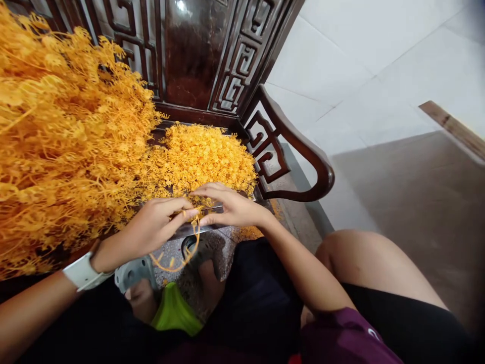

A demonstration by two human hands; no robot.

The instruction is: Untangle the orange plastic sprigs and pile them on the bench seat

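Observation:
My left hand [159, 222] is closed, with thumb and fingers pinching a thin yellow-orange plastic flower stem [197, 237]. The stem's long end hangs in a curve below the fingers, with short stubs along it. Close by on the right, my right hand [233, 206] has its thumb and fingers apart around the stem's upper end, where small yellow bits show between the hands. Behind both hands lies a low heap of small yellow plastic flower heads [210, 156]. To the left rises a much larger pile of yellow artificial flower sprays [71, 136].
The flowers lie on a dark carved wooden bench with a tall back [193, 55] and a curved armrest [322, 177] at right. A bright green object [176, 308] and grey clogs [132, 273] are below, between the legs. A wooden edge [454, 126] juts in at far right.

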